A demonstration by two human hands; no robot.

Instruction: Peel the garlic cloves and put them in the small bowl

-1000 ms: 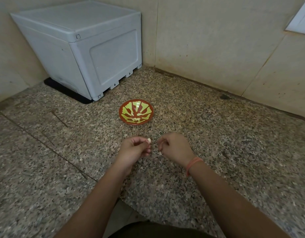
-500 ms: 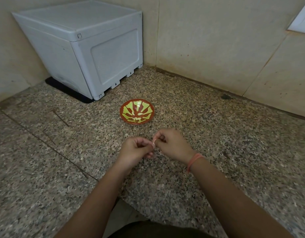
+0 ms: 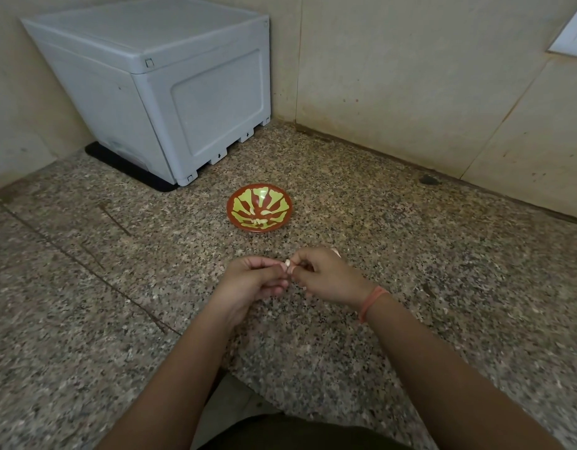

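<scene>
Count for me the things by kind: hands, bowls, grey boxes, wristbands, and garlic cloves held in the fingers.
Hands: 2, left hand and right hand
Bowls: 1, the small bowl
Grey boxes: 1, the grey box
Wristbands: 1, the wristband on the right wrist
Garlic cloves held: 1, the garlic clove pinched between both hands
Total: 6

One view only, head-worn, wide-angle. Looks forward and steeply down over both forearms onto speckled stone floor (image 3: pixel 85 319). Faces a wall corner, with grey box (image 3: pixel 170 92) at upper left. Sits close to left hand (image 3: pixel 251 282) and right hand (image 3: pixel 329 277), just below centre; small bowl (image 3: pixel 231 209) farther out, near mid-frame.
</scene>
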